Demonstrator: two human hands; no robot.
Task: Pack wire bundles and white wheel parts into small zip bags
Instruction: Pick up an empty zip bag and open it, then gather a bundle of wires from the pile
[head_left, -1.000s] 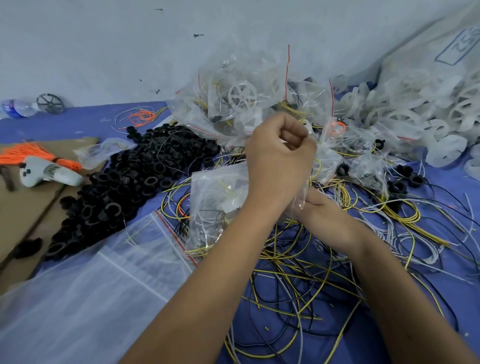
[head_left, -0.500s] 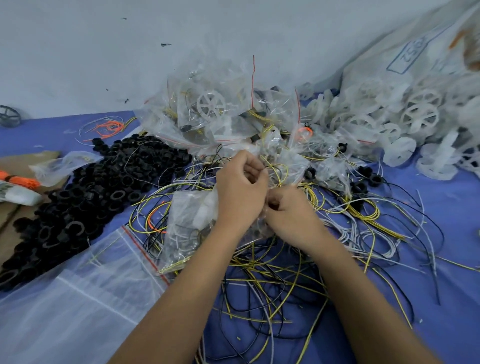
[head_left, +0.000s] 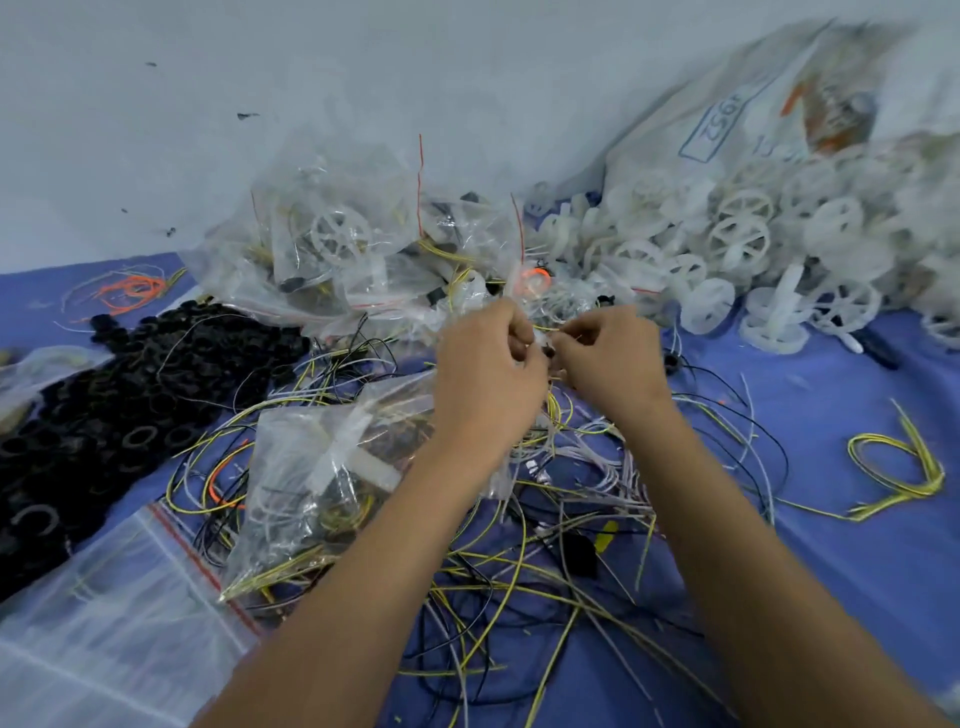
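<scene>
Over the wires: your two hands meet in the middle, close to each other, above the wire tangle (head_left: 519, 561).
Left hand: your left hand (head_left: 485, 384) has its fingers curled, and it seems to pinch the top of a small bag (head_left: 343, 483) that hangs down to the left of your arm. It is blurry, so I am not fully sure.
Right hand: your right hand (head_left: 610, 358) has its fingers curled too, pinching something small and thin between the two hands. I cannot tell what.
Bag: the small bag is clear and soft. It already has wires in it. It bends and slips easily, so hold it by the top edge, one hand on each side of the opening.
Wires: thin, light and springy. They catch on each other. Take a looped bunch by its middle so the ends do not poke out. One yellow loop (head_left: 898, 467) lies alone at the right.
Wheels: the white wheels (head_left: 737, 244) sit in a big heap, far right. They look hard and light. Pick one by its rim.
Full bags: a pile of full bags (head_left: 353, 249) lies far, in the middle.
Black rings: a heap of black rings (head_left: 119, 395) is at the left.
</scene>
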